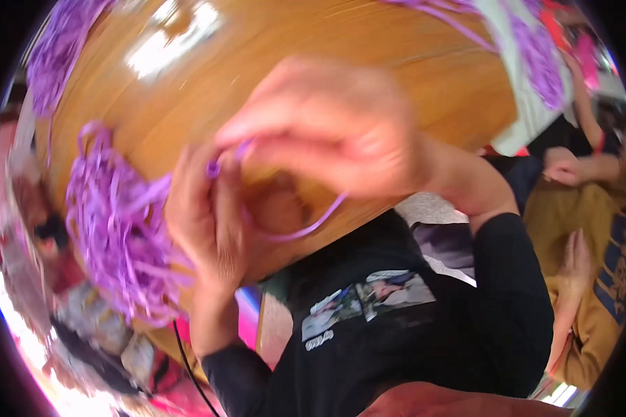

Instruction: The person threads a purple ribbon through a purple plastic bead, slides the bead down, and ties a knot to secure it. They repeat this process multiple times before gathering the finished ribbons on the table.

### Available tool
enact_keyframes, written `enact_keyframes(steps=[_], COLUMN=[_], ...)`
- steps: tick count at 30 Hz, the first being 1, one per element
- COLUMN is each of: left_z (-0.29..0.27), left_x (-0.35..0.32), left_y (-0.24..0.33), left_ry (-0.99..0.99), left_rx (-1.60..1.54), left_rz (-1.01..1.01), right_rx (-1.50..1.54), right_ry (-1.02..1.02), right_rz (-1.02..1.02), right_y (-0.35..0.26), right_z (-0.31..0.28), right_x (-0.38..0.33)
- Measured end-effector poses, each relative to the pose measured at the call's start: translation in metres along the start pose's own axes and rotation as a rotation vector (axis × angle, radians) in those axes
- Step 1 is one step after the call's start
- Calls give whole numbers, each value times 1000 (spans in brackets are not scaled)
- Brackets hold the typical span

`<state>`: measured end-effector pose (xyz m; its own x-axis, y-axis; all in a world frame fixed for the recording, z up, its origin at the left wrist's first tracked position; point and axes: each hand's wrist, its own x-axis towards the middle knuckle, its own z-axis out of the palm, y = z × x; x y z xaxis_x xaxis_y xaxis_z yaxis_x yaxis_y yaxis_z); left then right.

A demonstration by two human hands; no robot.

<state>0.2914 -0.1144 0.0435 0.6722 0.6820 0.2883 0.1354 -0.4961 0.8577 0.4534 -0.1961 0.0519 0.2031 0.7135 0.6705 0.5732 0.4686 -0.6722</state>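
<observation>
My left hand [205, 208] is closed, fingers bent, around a narrow purple ribbon [300, 233]. A small curl of the ribbon shows between its fingers. My right hand [341, 128], smeared a little by motion, pinches the same ribbon just above the left fingertips. From the hands the ribbon loops down over the table edge side and back up under my right palm. Beside my left hand lies a big tangled heap of purple ribbons [115, 222], partly hidden behind my wrist.
Both hands are over a brown wooden table [452, 104]. Another purple bundle [62, 55] lies at the far left, and one more [535, 62] rests on a white sheet [511, 132] at the far right. A co-worker's hand [574, 264] is on the right, off the table.
</observation>
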Motion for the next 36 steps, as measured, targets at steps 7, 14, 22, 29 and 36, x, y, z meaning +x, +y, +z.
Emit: enact_keyframes(steps=[7,14,22,29,36], left_z=[-2,5,4,-4,-5], left_x=[-5,-1,-4,3,4], left_y=[3,-3,-2,-6,-8], left_ry=[-77,-133,-9,30,-42], left_rx=[370,384,-252,-316,-459], left_rz=[110,172,-49,-18,-99], right_rx=[-144,-299,-56,64,-56], right_ry=[-131,-204,-95,-167,-186], right_rz=[-114,-178,-24,95,55], right_y=[0,4,5,1,-1], right_z=[8,-1,-6,-11,-9], right_x=[-15,-16,-7,1,2])
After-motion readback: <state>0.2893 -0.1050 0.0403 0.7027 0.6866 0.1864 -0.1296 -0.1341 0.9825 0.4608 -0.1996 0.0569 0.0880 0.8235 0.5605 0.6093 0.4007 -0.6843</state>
